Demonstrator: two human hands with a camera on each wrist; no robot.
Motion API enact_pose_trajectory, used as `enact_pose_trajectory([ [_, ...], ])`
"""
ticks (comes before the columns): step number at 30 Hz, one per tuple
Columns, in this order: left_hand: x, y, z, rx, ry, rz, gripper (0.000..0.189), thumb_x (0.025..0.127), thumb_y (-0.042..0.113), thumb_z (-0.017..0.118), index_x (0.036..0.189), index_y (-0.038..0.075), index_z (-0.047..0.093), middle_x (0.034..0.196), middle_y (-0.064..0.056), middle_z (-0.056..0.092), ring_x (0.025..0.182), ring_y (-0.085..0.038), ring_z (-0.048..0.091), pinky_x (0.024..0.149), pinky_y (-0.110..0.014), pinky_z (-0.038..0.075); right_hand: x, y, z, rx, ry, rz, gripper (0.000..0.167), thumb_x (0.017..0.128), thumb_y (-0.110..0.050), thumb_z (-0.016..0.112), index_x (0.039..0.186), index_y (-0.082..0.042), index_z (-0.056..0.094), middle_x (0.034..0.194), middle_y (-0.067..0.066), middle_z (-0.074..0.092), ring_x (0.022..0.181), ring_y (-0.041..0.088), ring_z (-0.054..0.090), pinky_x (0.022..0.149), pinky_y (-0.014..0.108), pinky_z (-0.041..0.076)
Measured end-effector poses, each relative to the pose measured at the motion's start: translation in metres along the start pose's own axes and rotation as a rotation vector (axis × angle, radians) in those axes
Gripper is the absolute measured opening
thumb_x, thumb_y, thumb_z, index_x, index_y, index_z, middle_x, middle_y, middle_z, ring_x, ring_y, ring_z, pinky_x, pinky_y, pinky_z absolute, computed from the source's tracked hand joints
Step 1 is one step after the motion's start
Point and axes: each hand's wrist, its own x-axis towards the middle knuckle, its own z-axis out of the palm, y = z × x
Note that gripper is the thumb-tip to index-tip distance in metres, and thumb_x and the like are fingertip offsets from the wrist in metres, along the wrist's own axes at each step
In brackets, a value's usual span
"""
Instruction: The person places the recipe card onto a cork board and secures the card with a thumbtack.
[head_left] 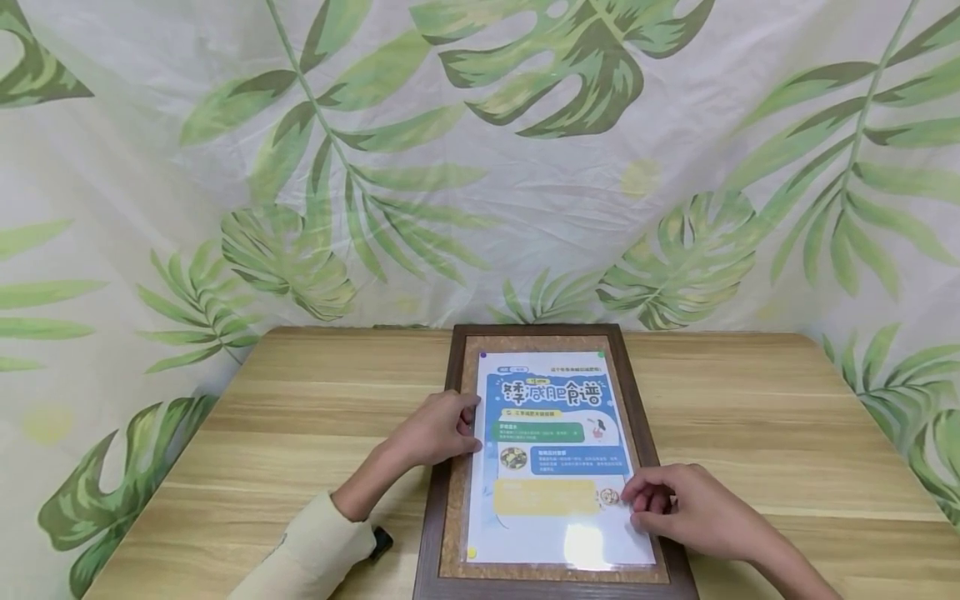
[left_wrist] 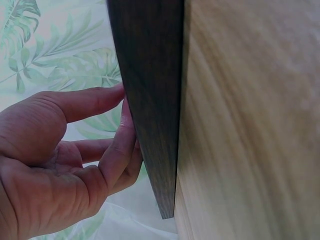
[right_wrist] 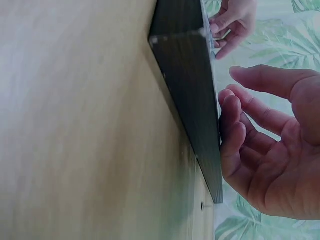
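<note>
A printed poster sheet (head_left: 551, 533) with a blue header and coloured text blocks lies on a cork board (head_left: 454, 508). The board has a dark brown wooden frame (head_left: 637, 400). Purple (head_left: 483, 354) and green (head_left: 602, 354) pins sit at the sheet's top corners, and a yellow pin (head_left: 471, 552) at its lower left corner. My left hand (head_left: 435, 429) touches the sheet's left edge with its fingertips, thumb apart from the fingers. On the lower right edge, the loosely bent fingers of my right hand (head_left: 690, 508) rest; the right wrist view shows nothing between thumb and fingers.
The board lies on a wood-grain table (head_left: 765, 417). A leaf-patterned cloth (head_left: 420, 150) hangs behind it. A small black object (head_left: 381, 543) shows at my left sleeve (head_left: 311, 546).
</note>
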Motion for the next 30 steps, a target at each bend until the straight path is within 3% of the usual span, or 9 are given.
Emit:
enact_pose_trajectory([
  [25, 0.0, 0.0, -0.001, 0.009, 0.001, -0.013, 0.062, 0.086, 0.001, 0.088, 0.141, -0.011, 0.063, 0.096, -0.008, 0.063, 0.079, -0.015, 0.058, 0.064, -0.023, 0.048, -0.015, 0.03, -0.025, -0.077, 0.091, -0.057, 0.009, 0.097, -0.011, 0.079, 0.105, -0.014, 0.077, 0.091, -0.013, 0.071, 0.082, -0.004, 0.061, 0.065, 0.021, 0.054],
  [30, 0.001, 0.0, 0.0, 0.015, -0.002, 0.015, 0.045, 0.086, 0.002, 0.088, 0.126, -0.007, 0.068, 0.093, -0.007, 0.062, 0.078, -0.016, 0.057, 0.063, -0.024, 0.047, -0.02, 0.035, -0.035, -0.142, 0.119, -0.027, 0.009, 0.096, -0.01, 0.078, 0.104, -0.014, 0.076, 0.089, -0.013, 0.072, 0.08, -0.006, 0.061, 0.064, 0.021, 0.054],
])
